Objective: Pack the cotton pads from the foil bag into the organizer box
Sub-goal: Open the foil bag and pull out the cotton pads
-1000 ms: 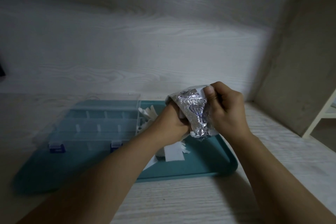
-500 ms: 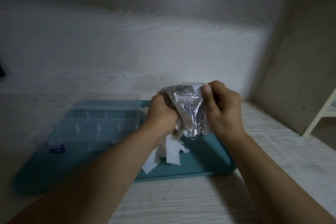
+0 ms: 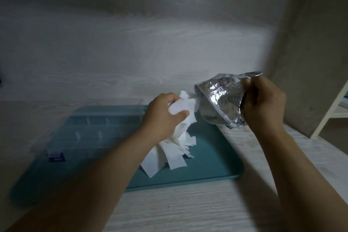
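My right hand (image 3: 263, 104) grips the crumpled silver foil bag (image 3: 219, 100) by its far end, holding it tilted in the air with its mouth facing left. My left hand (image 3: 162, 117) is closed on a bunch of white cotton pads (image 3: 175, 143) just outside the bag's mouth; the pads hang down in a loose fan over the teal tray (image 3: 214, 160). The clear organizer box (image 3: 90, 128) with small compartments lies open on the left part of the tray, its blue latch (image 3: 56, 157) at the front. My left forearm hides part of the box.
The tray rests on a pale wood-grain tabletop (image 3: 188, 209). A pale wood-grain wall stands close behind. A white shelf frame (image 3: 331, 111) stands at the far right beside a grey side wall.
My hands have drawn apart: the right hand carried the foil bag up and to the right, and the left hand pulled a bunch of cotton pads clear of the bag.
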